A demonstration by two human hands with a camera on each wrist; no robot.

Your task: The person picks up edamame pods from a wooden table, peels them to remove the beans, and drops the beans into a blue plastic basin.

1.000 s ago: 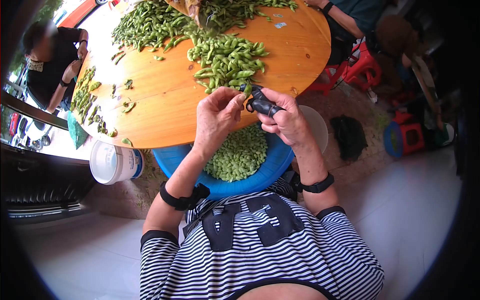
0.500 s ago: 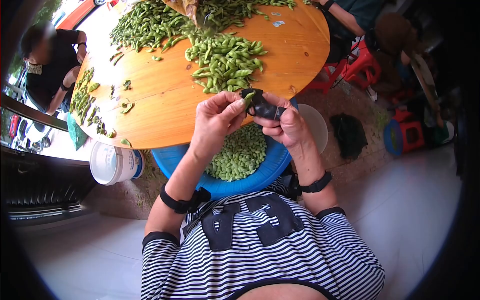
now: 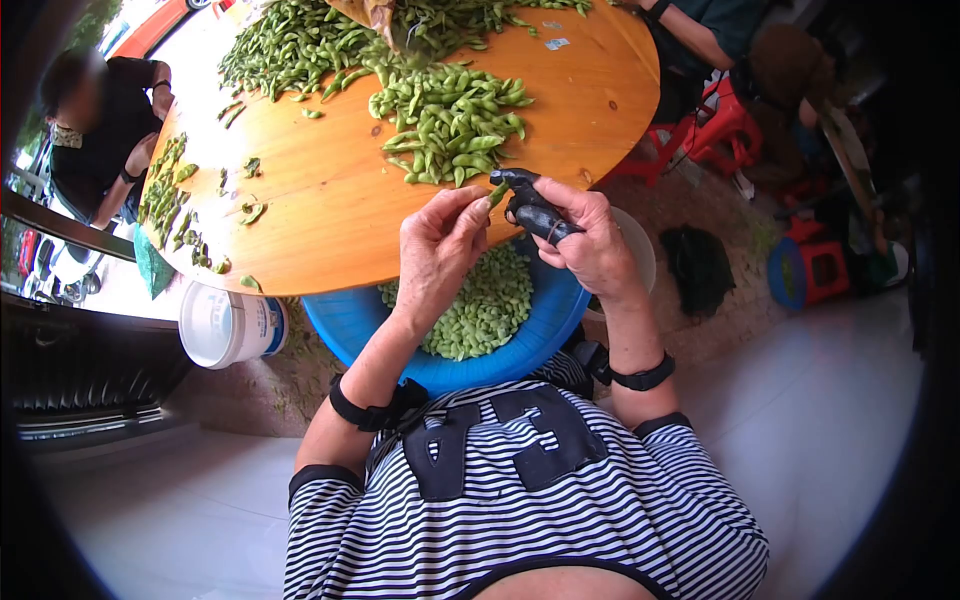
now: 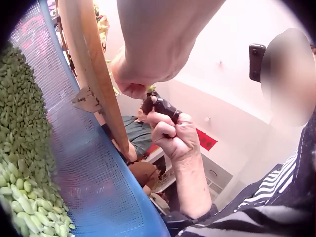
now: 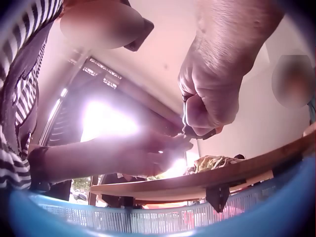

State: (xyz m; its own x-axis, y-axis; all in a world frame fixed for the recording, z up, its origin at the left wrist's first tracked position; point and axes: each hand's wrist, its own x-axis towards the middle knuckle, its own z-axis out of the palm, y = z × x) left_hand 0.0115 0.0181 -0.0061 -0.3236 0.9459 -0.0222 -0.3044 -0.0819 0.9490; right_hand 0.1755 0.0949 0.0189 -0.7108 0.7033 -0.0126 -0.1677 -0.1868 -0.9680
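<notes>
Between thumb and fingers the left hand (image 3: 440,250) pinches a green pod (image 3: 498,194), seen in the head view. Black coverings (image 3: 540,215) wrap the thumb and a finger of the right hand (image 3: 592,240); these stand apart just beside the pod, the other fingers curled. In the left wrist view the right hand (image 4: 173,133) meets the left hand (image 4: 136,81) at a bit of green. Below both hands, a blue basket (image 3: 340,330) holds shelled beans (image 3: 485,300). A pile of pods (image 3: 455,120) lies on the wooden table (image 3: 330,200) beyond them.
Scattered pods (image 3: 170,200) lie along the table's left edge. A white bucket (image 3: 215,325) stands left of the basket, and a pale container (image 3: 637,250) to its right. Someone in black (image 3: 110,100) sits at left; red stools (image 3: 725,130) stand at right.
The right thumb and covered finger have come apart from their closed position around the pod half a second ago. Both hands have shifted slightly right.
</notes>
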